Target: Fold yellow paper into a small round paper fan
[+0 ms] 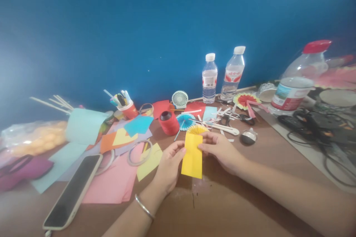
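- Above the brown table (222, 207), near its middle, a folded yellow paper (192, 154) is held upright between both hands.
- Left hand (169, 164): fingers curled shut, pinching the paper's left edge near the top; a thin bracelet (144, 207) sits on that wrist.
- Right hand (221, 150): thumb and fingers closed on the paper's right edge, also near the top.
- Just behind the paper lie a small yellow pleated fan (197, 129) and a blue pleated fan (185, 120), with a red spool of thread (168, 122) beside them.
- To the left, sheets of coloured paper (116, 181) are spread out, with rings of tape (139, 152) on them and a phone (73, 192) lying face up.
- Along the blue wall stand two water bottles (209, 78), a small round fan (179, 99) and a red cup of pens (128, 108).
- Scissors (226, 120) lie among paper scraps to the right of the spool.
- A larger bottle with a red cap (299, 81) stands at far right, near dark cables (319, 126).
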`<state>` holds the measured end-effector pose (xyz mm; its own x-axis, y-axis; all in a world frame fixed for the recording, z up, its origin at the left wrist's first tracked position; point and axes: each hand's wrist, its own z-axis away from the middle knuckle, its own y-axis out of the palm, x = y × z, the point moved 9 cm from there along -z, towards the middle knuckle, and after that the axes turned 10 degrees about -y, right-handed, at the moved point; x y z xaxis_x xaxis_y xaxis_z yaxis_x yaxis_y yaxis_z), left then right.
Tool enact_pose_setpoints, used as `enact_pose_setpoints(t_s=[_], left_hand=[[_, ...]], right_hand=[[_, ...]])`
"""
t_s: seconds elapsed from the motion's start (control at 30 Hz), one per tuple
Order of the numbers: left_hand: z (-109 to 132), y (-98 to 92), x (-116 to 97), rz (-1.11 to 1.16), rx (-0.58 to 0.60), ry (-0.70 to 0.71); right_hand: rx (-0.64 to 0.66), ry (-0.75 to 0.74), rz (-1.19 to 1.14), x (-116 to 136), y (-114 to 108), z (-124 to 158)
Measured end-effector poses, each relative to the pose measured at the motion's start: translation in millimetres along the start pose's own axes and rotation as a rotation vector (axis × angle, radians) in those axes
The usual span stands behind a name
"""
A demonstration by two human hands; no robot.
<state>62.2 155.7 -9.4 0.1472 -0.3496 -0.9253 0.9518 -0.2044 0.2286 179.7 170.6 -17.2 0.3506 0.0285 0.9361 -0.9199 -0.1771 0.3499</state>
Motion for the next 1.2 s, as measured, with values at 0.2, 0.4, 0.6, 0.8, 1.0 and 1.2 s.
enact_pose_setpoints(t_s=[0.2,0.4,0.6,0.8,1.0,1.2], left_hand=[[0,-3.1,0,-0.072,-0.078,0.013],[2,-4.9,-1,-0.153,-0.130,0.025],[3,-7.9,-4,-0.256,-0.182,0.034],[4,-3.7,-2,-0.336,-0.152,0.006],[7,9.2,-5,-0.303,-0.025,0.036],[0,-10.6,-11,-0.257,-0.067,0.054]], right_hand=[[0.007,0.013,0.061,-4,3,3],[0.034,-0.008,0.142,3,5,6],[0.006,-0.030,0.180,9,1,6],[0.065,0.001,0.205,8,6,8],[-0.036,0.053,0.055,2,-1,8],[-0.133,0.106,-0.162,-2,-13,2]])
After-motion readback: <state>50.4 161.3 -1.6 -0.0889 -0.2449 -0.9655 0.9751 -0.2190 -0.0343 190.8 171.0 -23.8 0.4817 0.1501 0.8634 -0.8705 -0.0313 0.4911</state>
